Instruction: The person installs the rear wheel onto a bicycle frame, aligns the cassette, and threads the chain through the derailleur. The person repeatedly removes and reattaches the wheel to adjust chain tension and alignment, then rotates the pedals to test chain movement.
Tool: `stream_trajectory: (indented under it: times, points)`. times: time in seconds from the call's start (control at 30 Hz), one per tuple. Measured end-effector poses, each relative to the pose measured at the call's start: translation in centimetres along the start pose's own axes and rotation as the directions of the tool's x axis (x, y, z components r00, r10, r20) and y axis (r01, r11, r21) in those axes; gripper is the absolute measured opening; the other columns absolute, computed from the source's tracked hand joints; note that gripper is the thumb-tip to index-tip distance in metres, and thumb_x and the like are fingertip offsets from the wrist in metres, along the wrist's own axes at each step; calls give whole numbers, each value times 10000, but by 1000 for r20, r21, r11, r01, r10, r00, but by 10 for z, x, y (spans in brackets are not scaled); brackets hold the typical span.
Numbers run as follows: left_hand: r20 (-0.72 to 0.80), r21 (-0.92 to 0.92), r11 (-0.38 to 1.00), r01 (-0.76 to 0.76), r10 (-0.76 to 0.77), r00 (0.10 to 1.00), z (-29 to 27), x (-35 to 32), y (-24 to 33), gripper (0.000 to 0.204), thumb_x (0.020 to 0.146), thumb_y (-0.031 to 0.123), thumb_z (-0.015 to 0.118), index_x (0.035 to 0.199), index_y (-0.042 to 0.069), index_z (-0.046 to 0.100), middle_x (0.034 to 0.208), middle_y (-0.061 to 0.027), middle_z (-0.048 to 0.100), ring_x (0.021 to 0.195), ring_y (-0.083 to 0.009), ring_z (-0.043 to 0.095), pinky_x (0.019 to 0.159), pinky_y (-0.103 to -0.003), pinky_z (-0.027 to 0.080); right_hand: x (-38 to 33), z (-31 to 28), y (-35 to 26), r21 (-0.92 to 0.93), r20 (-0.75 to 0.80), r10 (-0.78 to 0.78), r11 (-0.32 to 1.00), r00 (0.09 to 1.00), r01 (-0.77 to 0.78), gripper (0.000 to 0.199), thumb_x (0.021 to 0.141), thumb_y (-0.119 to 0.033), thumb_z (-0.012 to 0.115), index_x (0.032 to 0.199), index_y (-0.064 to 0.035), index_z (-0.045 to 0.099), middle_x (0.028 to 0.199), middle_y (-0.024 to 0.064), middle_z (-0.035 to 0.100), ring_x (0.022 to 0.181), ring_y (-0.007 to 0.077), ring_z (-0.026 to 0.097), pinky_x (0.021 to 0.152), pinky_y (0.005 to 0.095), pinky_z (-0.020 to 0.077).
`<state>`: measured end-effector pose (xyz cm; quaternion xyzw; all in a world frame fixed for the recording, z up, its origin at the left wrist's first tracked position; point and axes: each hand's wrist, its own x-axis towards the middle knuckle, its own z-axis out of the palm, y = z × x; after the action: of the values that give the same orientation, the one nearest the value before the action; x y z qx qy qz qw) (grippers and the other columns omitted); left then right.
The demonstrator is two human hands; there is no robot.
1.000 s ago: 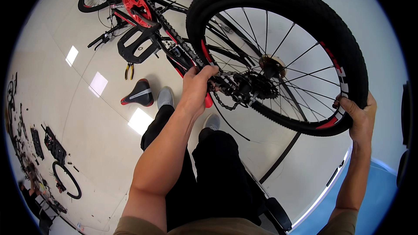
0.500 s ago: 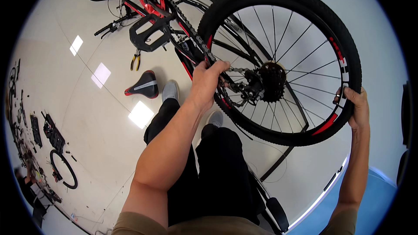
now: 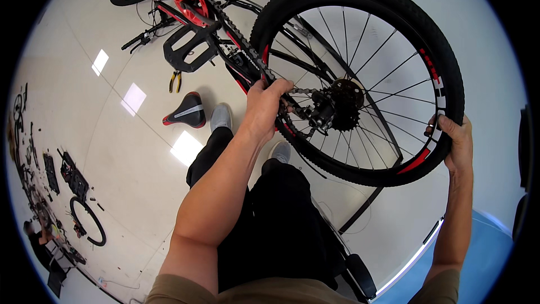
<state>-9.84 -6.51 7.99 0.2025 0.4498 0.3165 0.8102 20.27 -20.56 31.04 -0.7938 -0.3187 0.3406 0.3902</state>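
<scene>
Glossy, seamed pale floor point(image 3: 132, 149) | left hand point(image 3: 263, 105) grips bicycle frame point(image 3: 246, 58) | right hand point(image 3: 460, 143) clasps wheel point(image 3: 347, 91)

Red and white lettering runs along the wheel rim point(image 3: 430, 68), and small white lettering stands on the bicycle frame point(image 3: 248, 58); neither can be read with certainty.
</scene>
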Motion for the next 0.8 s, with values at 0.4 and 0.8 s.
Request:
stream_trajectory:
  times: [0.4,0.8]
  points:
    - [13,-49,998,-29,29,999,-3,5,-5,285,880,162,700,1037,-40,572,908,-95,601,713,-175,576,647,-331,513,-21,28,-29,-241,-98,-170,960,981,142,324,808,-79,817,1076,42,681,881,104,708,755,206,679,757,347,565]
    - [-37,7,1000,2,-1,999,2,1,-3,256,868,188,730,947,-11,590,793,-59,567,645,-154,543,593,-318,482,-17,17,-15,-158,-55,-104,983,993,94,356,832,-147,830,1082,43,662,867,121,709,768,222,686,753,350,565]
